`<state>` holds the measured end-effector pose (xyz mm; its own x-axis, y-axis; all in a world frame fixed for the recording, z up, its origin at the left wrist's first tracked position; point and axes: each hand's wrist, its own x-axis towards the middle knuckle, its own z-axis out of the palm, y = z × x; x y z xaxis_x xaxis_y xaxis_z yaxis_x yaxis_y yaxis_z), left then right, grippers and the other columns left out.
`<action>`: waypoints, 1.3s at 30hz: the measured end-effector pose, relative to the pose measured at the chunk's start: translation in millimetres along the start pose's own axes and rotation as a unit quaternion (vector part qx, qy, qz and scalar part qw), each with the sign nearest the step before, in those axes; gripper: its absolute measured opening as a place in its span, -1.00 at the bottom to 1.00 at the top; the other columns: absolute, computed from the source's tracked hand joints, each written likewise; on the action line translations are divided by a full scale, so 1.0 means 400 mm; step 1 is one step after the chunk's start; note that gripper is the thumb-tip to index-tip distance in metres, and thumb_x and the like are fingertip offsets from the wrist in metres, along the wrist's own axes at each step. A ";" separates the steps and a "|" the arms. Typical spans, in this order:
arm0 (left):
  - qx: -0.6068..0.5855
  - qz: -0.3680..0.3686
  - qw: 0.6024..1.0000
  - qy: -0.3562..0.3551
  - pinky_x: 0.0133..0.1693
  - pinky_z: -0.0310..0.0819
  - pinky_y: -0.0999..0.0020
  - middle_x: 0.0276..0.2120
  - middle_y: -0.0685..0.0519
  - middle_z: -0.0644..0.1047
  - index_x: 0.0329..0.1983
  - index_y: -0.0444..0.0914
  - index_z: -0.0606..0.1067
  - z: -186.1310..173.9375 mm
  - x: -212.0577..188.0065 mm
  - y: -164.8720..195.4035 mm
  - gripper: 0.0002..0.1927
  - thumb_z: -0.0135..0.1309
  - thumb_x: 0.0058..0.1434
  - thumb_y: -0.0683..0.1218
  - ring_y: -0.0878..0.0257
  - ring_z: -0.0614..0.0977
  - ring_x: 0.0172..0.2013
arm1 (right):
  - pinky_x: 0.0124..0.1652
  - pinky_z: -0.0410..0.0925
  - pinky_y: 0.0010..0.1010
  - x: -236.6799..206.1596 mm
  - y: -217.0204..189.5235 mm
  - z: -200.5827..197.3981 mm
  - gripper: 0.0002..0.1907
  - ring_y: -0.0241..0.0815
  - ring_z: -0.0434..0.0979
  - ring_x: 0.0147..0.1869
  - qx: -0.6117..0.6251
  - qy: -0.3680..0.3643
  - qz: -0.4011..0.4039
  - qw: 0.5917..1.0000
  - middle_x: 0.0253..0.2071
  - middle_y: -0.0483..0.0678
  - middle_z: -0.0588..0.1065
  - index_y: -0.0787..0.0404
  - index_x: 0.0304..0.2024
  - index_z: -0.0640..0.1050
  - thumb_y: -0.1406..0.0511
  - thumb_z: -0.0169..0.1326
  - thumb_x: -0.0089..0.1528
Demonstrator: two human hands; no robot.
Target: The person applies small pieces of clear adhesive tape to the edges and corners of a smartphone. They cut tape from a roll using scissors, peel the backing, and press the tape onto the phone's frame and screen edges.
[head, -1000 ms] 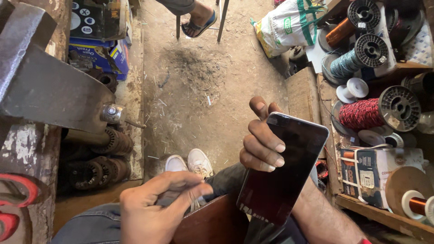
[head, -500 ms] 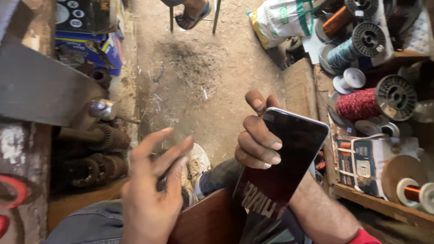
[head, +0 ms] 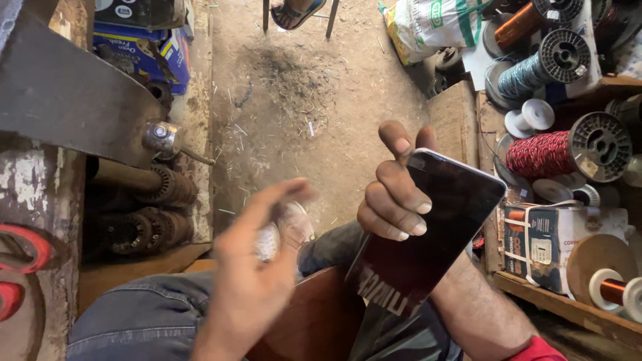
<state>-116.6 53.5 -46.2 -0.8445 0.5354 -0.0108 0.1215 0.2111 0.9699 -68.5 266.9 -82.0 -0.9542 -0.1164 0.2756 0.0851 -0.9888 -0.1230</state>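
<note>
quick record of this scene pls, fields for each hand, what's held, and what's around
right hand: right hand grips a dark phone, fingers curled over its left edge
phone: screen dark, tilted, above the lap
left hand: left hand blurred, open, fingers spread, holding nothing, apart from the phone
right side: red wire spool, teal wire spool, copper wire spool, strapped box
left side: metal blade, wound motor parts
ground: dirt floor

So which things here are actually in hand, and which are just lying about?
In hand:
- phone, dark screen, held in the right hand
- left hand, blurred, open, holding nothing

Lying about:
- red wire spool
- blue wire spool
- copper spool
- strapped box
- sack
</note>
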 end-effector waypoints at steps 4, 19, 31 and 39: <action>-0.314 -0.178 0.901 -0.239 0.14 0.52 0.26 0.05 -0.06 0.59 0.34 -0.36 0.33 0.079 -0.035 0.006 -0.26 0.27 0.18 0.04 0.20 0.62 0.05 | -0.26 0.29 -0.33 0.005 0.019 0.003 -0.56 -0.20 0.38 -0.41 -0.060 0.000 -0.007 0.998 -0.45 -0.10 0.39 0.20 0.07 0.34 0.03 -0.44 0.64; 0.109 0.133 0.985 -0.022 -0.39 0.51 0.11 -0.43 -0.10 0.59 -0.06 -0.31 0.46 0.004 -0.076 -0.003 -0.74 0.23 0.30 -0.10 -0.05 0.68 -0.41 | -0.01 0.45 -0.36 -0.016 0.004 0.061 -0.79 -0.11 0.57 -0.07 -0.668 0.183 -0.155 0.705 -0.15 0.15 0.57 0.41 -0.06 0.60 0.33 0.20 0.38; 0.256 0.189 0.948 -0.020 -0.43 0.49 0.21 -0.41 -0.04 0.60 0.15 -0.37 0.46 -0.049 -0.057 -0.019 -0.58 0.17 0.22 -0.21 0.13 0.59 -0.44 | 0.06 0.36 -0.28 0.009 0.010 0.039 -0.89 -0.15 0.46 -0.05 -0.489 0.092 -0.079 0.864 -0.14 0.07 0.48 0.32 -0.07 0.53 0.36 0.13 0.49; 0.122 0.117 0.985 -0.032 -0.39 0.54 0.15 -0.41 -0.12 0.62 0.03 -0.31 0.48 -0.030 -0.060 -0.016 -0.65 0.25 0.24 -0.09 -0.04 0.70 -0.38 | 0.02 0.50 -0.41 -0.003 0.037 0.064 -0.70 -0.22 0.61 0.02 -0.688 0.168 -0.154 0.689 -0.06 0.06 0.58 0.26 0.16 0.43 0.23 0.07 0.46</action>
<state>-103.6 29.4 -49.4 -0.7446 0.6419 0.1832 0.4375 0.2620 0.8602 -58.8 250.0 -59.9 -0.8987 0.3350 0.2830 -0.2681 0.0909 -0.9591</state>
